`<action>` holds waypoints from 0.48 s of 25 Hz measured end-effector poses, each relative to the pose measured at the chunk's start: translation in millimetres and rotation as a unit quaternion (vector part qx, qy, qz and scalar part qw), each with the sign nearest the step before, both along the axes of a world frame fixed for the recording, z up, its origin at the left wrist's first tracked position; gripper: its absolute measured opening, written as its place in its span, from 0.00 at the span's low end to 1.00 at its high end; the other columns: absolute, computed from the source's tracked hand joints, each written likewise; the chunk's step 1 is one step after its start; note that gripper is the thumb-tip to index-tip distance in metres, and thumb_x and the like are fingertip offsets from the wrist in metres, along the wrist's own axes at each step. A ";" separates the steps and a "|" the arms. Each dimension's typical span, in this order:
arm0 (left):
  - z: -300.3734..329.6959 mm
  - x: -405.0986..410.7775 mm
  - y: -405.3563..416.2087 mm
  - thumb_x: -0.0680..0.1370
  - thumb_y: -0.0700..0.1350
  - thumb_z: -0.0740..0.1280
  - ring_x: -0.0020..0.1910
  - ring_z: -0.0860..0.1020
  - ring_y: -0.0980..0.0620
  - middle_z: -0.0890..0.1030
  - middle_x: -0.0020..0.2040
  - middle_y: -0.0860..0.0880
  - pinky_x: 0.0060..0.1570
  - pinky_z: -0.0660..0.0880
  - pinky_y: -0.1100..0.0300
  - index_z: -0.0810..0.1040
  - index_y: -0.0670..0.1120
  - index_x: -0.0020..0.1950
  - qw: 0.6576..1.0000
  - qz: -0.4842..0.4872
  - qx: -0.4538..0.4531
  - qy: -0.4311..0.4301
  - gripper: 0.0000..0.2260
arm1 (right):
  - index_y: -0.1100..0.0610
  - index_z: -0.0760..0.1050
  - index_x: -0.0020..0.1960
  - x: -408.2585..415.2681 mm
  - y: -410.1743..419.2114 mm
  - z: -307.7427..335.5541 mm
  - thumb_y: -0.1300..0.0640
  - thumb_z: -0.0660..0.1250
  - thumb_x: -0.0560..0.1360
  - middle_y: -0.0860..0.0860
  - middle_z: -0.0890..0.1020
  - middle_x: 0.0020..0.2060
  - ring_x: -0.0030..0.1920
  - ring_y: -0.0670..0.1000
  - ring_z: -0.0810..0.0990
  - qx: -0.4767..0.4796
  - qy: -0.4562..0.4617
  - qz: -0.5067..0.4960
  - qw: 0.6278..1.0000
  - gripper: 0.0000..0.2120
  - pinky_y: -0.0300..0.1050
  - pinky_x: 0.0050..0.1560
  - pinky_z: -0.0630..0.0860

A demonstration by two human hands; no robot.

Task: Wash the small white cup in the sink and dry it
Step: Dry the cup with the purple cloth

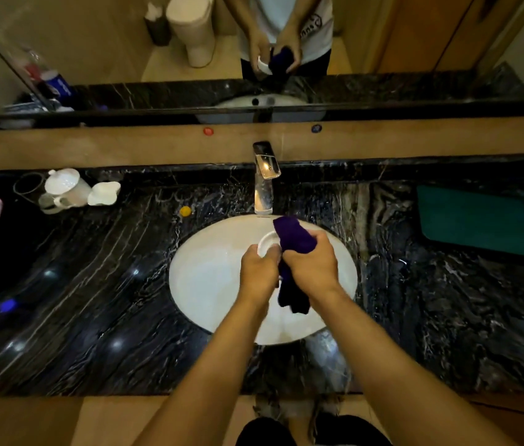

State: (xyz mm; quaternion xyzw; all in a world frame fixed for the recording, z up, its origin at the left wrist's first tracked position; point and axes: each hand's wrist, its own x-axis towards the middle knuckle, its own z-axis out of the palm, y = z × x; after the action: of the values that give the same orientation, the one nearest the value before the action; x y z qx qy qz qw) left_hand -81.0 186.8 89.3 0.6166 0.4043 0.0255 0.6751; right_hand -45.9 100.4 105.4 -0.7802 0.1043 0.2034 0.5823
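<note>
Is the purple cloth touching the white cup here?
Touching. The head view shows the purple cloth, gripped in the right hand, pressed against the rim of the white cup held by the left hand over the sink.

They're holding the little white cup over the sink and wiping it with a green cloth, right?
Almost. The cloth is dark purple, not green; the head view shows it in the right hand. The left hand holds the small white cup over the sink. The green thing is a mat lying on the counter.
</note>
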 end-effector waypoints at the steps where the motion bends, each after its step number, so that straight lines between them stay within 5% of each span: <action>1: 1.8 -1.0 12.2 0.81 0.48 0.64 0.40 0.81 0.46 0.85 0.44 0.44 0.34 0.76 0.55 0.80 0.44 0.50 0.998 -0.066 0.004 0.011 0.09 | 0.50 0.74 0.57 8.3 -7.1 2.5 0.65 0.71 0.68 0.48 0.83 0.46 0.43 0.48 0.84 -0.025 -0.010 0.069 0.997 0.21 0.40 0.37 0.79; 4: 5.0 0.1 34.1 0.81 0.51 0.63 0.39 0.81 0.44 0.85 0.42 0.42 0.33 0.74 0.53 0.82 0.41 0.50 0.986 -0.163 0.016 0.014 0.15 | 0.48 0.75 0.58 21.9 -15.8 14.4 0.65 0.71 0.68 0.47 0.84 0.48 0.48 0.50 0.84 -0.035 -0.041 0.179 0.982 0.22 0.44 0.44 0.81; 9: -1.5 19.0 -6.8 0.83 0.50 0.62 0.47 0.85 0.42 0.86 0.49 0.40 0.47 0.84 0.45 0.80 0.46 0.52 0.975 0.169 -0.117 -0.089 0.11 | 0.45 0.73 0.56 -6.1 19.4 13.3 0.66 0.72 0.68 0.46 0.84 0.48 0.47 0.48 0.84 0.093 -0.042 -0.075 0.992 0.23 0.46 0.49 0.83; 12: -6.5 17.6 -8.2 0.83 0.49 0.63 0.46 0.85 0.41 0.85 0.49 0.41 0.44 0.83 0.47 0.79 0.46 0.52 0.985 0.132 -0.099 -0.058 0.09 | 0.46 0.72 0.55 -1.8 18.6 12.6 0.65 0.72 0.68 0.46 0.83 0.46 0.44 0.46 0.83 0.073 -0.011 -0.088 0.993 0.21 0.40 0.42 0.81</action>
State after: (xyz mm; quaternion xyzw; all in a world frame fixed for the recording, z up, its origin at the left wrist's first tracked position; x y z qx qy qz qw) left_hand -63.4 178.7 82.9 0.4857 0.4429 0.1094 0.7456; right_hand -47.6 119.0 118.0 -0.7254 0.1508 0.1503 0.6546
